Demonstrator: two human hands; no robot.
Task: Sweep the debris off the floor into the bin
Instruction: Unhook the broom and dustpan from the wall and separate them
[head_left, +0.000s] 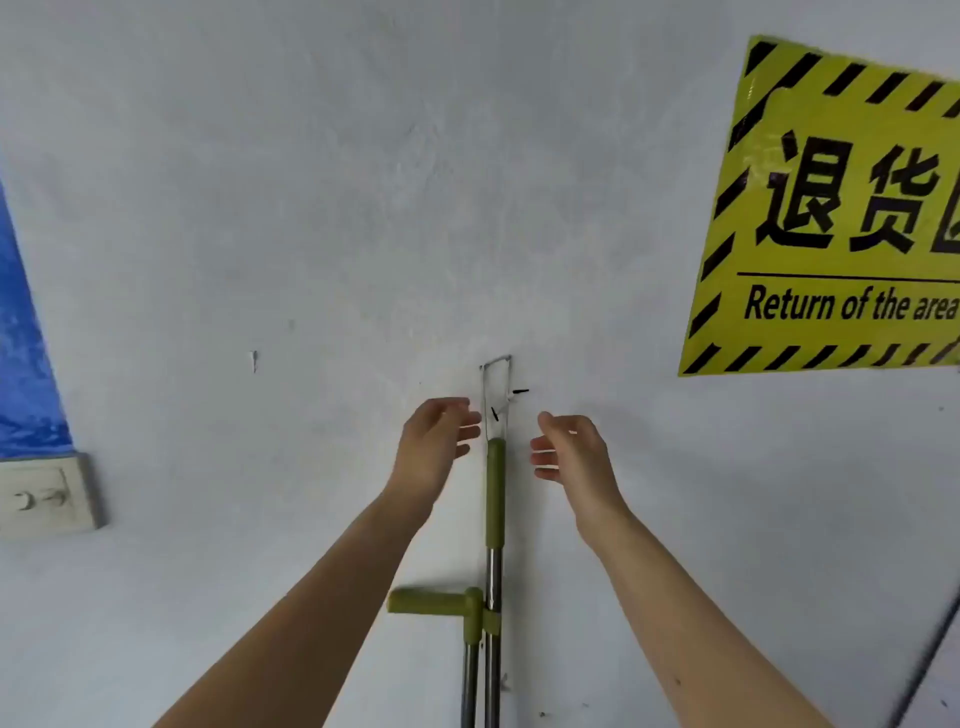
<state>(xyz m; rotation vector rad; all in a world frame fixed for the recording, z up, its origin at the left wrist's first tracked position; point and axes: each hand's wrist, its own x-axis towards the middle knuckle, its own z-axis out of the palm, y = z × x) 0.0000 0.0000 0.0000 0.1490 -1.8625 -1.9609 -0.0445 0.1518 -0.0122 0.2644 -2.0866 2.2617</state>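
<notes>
A broom handle (495, 493) with a green grip and a metal shaft hangs upright against the white wall from a wire loop (497, 384) on a hook. Clipped beside it is a second metal shaft with a sideways green handle (431, 601), likely the dustpan. My left hand (439, 441) is just left of the green grip, fingers apart, not touching it. My right hand (569, 449) is just right of the grip, also open and empty. The broom head, floor, debris and bin are out of view.
A yellow and black sign (841, 208) reading "Return of the area" is stuck on the wall at the upper right. A white wall switch (44, 499) sits at the left under a blue strip (23, 338). A dark cable (930, 660) runs at the lower right.
</notes>
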